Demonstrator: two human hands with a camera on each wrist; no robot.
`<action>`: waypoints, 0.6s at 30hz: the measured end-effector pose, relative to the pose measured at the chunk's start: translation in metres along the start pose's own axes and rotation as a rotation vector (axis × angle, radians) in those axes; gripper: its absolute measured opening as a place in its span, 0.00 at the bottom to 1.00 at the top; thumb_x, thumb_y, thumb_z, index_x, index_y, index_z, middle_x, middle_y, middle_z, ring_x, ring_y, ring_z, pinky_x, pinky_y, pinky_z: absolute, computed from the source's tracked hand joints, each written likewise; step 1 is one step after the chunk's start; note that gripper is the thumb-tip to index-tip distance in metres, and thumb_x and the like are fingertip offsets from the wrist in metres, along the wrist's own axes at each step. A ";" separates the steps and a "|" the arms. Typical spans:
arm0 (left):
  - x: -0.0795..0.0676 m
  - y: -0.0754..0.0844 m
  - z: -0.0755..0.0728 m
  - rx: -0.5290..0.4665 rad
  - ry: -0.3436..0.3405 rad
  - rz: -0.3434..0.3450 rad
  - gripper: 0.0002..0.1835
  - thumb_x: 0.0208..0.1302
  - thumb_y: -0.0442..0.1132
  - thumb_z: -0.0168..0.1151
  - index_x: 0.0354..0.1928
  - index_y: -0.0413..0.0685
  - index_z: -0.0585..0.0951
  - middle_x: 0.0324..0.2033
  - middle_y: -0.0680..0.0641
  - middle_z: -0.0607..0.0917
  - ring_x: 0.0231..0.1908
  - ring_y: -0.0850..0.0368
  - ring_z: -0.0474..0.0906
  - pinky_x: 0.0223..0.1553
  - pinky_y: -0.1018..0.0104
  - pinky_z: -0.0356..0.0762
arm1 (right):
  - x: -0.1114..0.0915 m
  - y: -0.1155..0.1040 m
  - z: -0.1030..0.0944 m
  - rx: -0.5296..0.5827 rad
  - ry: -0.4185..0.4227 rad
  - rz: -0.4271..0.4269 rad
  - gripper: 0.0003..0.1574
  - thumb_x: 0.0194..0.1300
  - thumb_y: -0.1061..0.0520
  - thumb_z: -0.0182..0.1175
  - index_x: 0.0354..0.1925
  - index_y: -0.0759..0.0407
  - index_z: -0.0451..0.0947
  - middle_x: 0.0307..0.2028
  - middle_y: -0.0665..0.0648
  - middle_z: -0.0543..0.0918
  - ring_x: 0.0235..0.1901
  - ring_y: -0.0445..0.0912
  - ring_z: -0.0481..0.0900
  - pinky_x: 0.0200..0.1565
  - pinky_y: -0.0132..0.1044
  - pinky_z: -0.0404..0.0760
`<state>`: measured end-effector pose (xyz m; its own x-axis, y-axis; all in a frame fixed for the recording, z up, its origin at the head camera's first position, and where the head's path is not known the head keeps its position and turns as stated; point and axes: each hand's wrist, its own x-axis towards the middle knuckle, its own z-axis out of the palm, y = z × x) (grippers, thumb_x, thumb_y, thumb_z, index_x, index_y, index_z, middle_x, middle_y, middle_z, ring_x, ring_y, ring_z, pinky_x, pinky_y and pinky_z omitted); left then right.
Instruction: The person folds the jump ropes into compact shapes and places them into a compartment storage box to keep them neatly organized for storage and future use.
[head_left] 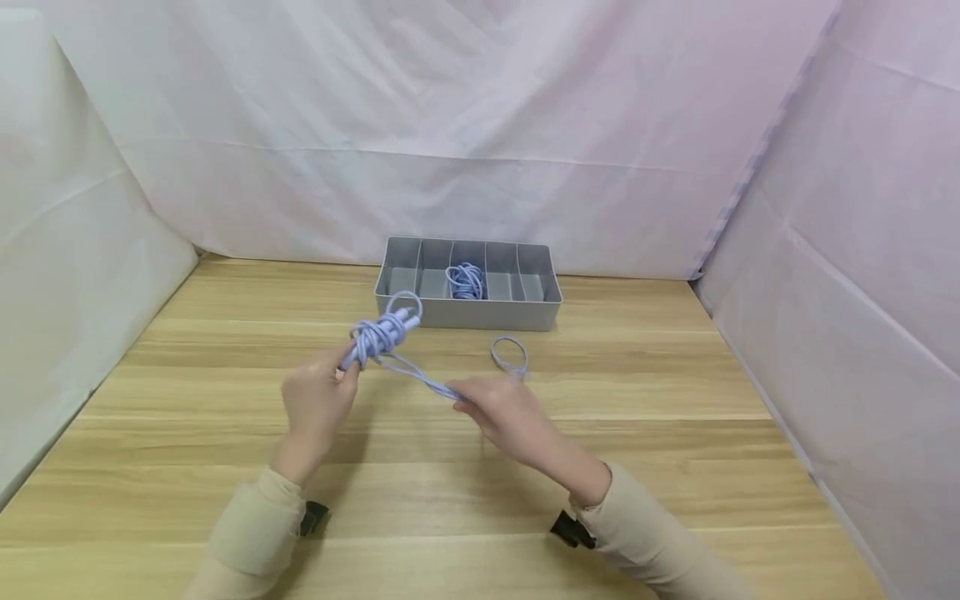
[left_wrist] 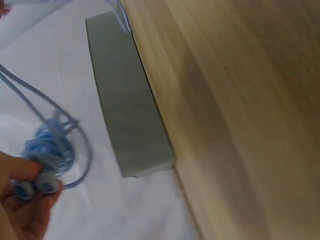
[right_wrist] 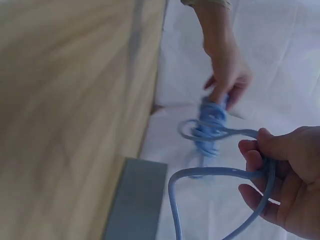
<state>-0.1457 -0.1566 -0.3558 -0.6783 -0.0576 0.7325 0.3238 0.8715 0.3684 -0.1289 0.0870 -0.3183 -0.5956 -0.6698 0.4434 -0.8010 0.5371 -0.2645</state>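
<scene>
Two pale handles of a blue jump rope (head_left: 378,335) are gripped side by side in my left hand (head_left: 318,396), with cord wound around them. Their round ends (left_wrist: 47,183) poke out between thumb and fingers in the left wrist view. From the bundle, doubled cord (head_left: 420,377) runs across to my right hand (head_left: 506,412), which pinches it between thumb and fingers. Past that hand a loop of cord (head_left: 510,357) hangs free; it shows larger in the right wrist view, where the cord (right_wrist: 212,171) crosses the palm. Both hands are above the table.
A grey tray (head_left: 480,314) with several compartments stands at the back of the wooden table (head_left: 645,400). Its middle compartment holds another coiled blue cord (head_left: 467,282). White cloth (head_left: 465,100) hangs behind and along both sides.
</scene>
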 end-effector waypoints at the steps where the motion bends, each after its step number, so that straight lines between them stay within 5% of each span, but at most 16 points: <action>1: 0.000 0.003 -0.003 0.032 -0.060 0.017 0.10 0.43 0.27 0.66 0.32 0.37 0.83 0.17 0.40 0.83 0.08 0.58 0.65 0.07 0.68 0.61 | 0.001 0.001 -0.004 -0.039 0.021 -0.039 0.12 0.55 0.62 0.62 0.40 0.60 0.80 0.31 0.51 0.84 0.31 0.41 0.80 0.36 0.31 0.78; 4: -0.002 0.016 -0.012 0.082 -0.216 0.044 0.11 0.41 0.27 0.67 0.33 0.39 0.84 0.14 0.42 0.81 0.07 0.63 0.57 0.06 0.71 0.57 | 0.006 0.005 -0.016 -0.081 0.082 -0.140 0.12 0.51 0.62 0.65 0.38 0.57 0.82 0.30 0.49 0.84 0.31 0.40 0.80 0.38 0.34 0.74; 10: -0.009 0.041 -0.022 0.043 -0.504 0.178 0.11 0.40 0.29 0.69 0.30 0.43 0.84 0.17 0.47 0.82 0.11 0.63 0.65 0.10 0.75 0.62 | 0.018 0.013 -0.028 0.010 0.169 -0.276 0.09 0.49 0.63 0.65 0.33 0.56 0.83 0.27 0.48 0.84 0.29 0.40 0.78 0.38 0.36 0.71; 14: -0.018 0.054 -0.021 -0.126 -0.668 0.326 0.07 0.43 0.30 0.68 0.26 0.48 0.83 0.18 0.52 0.82 0.15 0.64 0.73 0.16 0.78 0.68 | 0.024 0.016 -0.029 0.068 0.162 -0.305 0.07 0.50 0.63 0.64 0.33 0.56 0.83 0.28 0.48 0.84 0.30 0.40 0.77 0.40 0.36 0.73; 18: -0.021 0.059 -0.022 -0.376 -0.758 0.369 0.11 0.43 0.26 0.65 0.29 0.48 0.85 0.23 0.54 0.85 0.20 0.69 0.74 0.21 0.81 0.72 | 0.025 0.024 -0.023 0.180 0.136 -0.294 0.06 0.52 0.63 0.63 0.32 0.58 0.83 0.28 0.50 0.83 0.29 0.40 0.76 0.39 0.33 0.73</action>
<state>-0.0977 -0.1150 -0.3371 -0.6968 0.6427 0.3184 0.7085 0.5479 0.4447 -0.1619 0.0951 -0.2941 -0.3347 -0.7017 0.6290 -0.9417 0.2252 -0.2499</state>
